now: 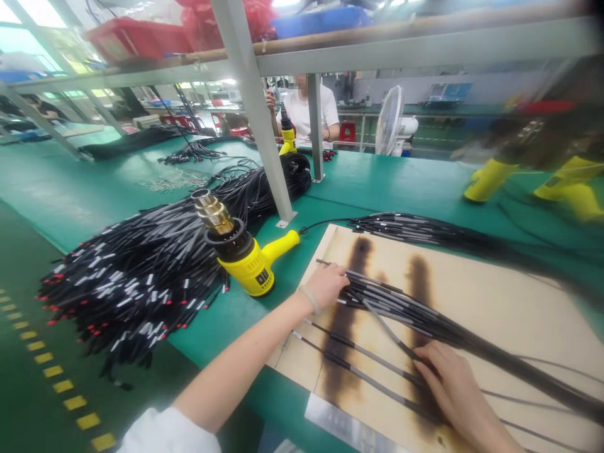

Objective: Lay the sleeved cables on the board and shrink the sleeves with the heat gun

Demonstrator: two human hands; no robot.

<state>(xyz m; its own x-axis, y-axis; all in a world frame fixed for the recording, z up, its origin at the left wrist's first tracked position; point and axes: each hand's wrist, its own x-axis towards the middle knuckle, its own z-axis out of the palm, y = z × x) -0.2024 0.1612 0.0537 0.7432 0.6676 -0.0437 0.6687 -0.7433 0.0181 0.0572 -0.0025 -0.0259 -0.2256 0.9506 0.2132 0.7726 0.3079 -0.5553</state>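
- On the left of the green table (396,182), a large heap of black cables (155,264) lies with many red and white ends toward the near left
- Right of it, a yellow heat gun (250,270) stands nozzle up, near the wooden board (495,296)
- At the board's left part, the left hand (328,286) touches the left ends of a cable bundle (401,308); its fingers curl over them, but I cannot tell whether this grip is closed
- On the near side of the board, two cables (342,362) lie apart from the bundle and from each other, crossing the scorch marks (333,384)
- Between the hands, a single cable (391,333) slants from the bundle toward the near right, seemingly only partly set apart; by the look of it, few are spread out and most are left in the bundle
- Farther right, the right hand (443,377) has its grip closed on that single cable
- At the far right, blurred yellow tools (488,181) stand on the table
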